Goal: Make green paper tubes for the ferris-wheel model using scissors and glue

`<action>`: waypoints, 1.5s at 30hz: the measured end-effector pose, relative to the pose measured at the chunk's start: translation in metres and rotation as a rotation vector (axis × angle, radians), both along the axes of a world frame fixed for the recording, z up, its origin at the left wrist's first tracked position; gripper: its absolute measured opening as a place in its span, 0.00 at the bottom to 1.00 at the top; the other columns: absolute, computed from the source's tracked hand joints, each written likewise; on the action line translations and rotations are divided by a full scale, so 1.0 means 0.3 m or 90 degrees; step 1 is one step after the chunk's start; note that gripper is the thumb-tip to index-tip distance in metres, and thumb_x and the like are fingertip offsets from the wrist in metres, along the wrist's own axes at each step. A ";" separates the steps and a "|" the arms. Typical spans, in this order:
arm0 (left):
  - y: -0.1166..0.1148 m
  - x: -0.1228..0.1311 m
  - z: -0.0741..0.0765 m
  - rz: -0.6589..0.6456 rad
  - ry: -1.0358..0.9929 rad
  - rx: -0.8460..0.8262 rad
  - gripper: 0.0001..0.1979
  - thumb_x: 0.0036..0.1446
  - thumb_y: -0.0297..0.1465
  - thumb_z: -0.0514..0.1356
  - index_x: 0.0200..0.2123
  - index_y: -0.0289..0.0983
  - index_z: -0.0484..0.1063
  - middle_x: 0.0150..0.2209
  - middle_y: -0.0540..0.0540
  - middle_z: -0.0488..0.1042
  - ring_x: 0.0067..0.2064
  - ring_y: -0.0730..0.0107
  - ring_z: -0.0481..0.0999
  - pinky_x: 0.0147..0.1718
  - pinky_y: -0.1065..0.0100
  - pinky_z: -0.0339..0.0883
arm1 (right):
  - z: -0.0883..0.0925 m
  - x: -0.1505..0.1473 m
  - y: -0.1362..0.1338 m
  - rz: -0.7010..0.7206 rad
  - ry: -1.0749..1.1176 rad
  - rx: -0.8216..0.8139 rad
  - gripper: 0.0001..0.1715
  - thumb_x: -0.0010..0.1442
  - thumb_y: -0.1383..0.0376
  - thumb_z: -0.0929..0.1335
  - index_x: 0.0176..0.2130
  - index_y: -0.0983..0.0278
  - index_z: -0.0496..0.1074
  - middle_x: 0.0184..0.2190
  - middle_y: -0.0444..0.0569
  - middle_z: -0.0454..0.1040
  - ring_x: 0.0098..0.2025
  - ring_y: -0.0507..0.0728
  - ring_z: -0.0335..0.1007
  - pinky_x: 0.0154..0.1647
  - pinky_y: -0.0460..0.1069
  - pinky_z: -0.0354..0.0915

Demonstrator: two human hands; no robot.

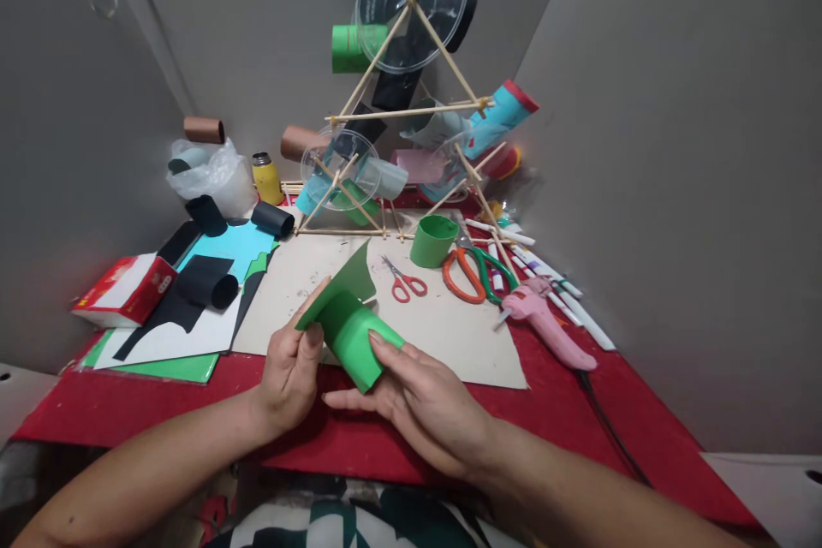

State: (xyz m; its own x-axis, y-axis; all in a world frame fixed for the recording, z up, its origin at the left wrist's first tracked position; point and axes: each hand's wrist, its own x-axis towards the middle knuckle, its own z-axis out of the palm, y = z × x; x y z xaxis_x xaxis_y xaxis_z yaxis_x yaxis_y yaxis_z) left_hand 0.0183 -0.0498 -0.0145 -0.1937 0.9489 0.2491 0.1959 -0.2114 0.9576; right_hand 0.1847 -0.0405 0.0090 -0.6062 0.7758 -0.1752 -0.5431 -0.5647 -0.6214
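Observation:
Between my two hands is a piece of green paper (352,334), partly curled, with one flap standing up at the left. My left hand (292,368) pinches the flap's edge between thumb and fingers. My right hand (417,407) grips the curled end, its thumb on top and fingers beneath. Just beyond the paper lie small red-handled scissors (406,284). A finished-looking green paper tube (434,241) stands upright behind them. Larger scissors with orange and green handles (472,274) lie to its right.
A pink glue gun (549,330) with a black cord rests at the right, near several markers (571,300). Stick frames with plastic discs (411,0) and paper tubes stand at the back. Black tubes (206,281), paper sheets and a red-white box (125,289) are at the left.

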 end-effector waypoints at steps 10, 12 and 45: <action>0.010 0.003 0.001 -0.028 0.016 -0.008 0.13 0.61 0.38 0.60 0.45 0.39 0.79 0.38 0.44 0.80 0.47 0.55 0.75 0.52 0.62 0.65 | -0.005 0.002 0.001 -0.011 -0.006 -0.004 0.14 0.59 0.57 0.73 0.43 0.60 0.75 0.48 0.48 0.71 0.54 0.60 0.64 0.49 0.61 0.72; 0.012 0.003 -0.001 -0.029 0.021 -0.007 0.14 0.62 0.37 0.58 0.46 0.40 0.79 0.40 0.44 0.80 0.47 0.55 0.75 0.50 0.63 0.66 | -0.004 0.002 0.003 -0.008 -0.013 -0.004 0.14 0.59 0.56 0.73 0.43 0.60 0.75 0.48 0.49 0.71 0.54 0.60 0.64 0.49 0.61 0.72; 0.196 -0.120 0.072 0.034 -0.573 -0.266 0.12 0.59 0.22 0.56 0.23 0.35 0.70 0.15 0.49 0.70 0.17 0.73 0.71 0.23 0.73 0.71 | -0.118 0.138 0.372 -0.087 -1.229 0.712 0.16 0.67 0.60 0.67 0.52 0.65 0.71 0.50 0.52 0.73 0.47 0.59 0.73 0.47 0.58 0.72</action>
State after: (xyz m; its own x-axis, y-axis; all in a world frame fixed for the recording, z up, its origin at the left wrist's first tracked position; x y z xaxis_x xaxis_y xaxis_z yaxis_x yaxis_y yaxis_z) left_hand -0.0177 0.0090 0.0070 -0.1913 0.9118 -0.3634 -0.6409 0.1643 0.7498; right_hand 0.2261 0.0712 -0.0264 -0.2479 0.9639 0.0970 0.9359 0.2641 -0.2332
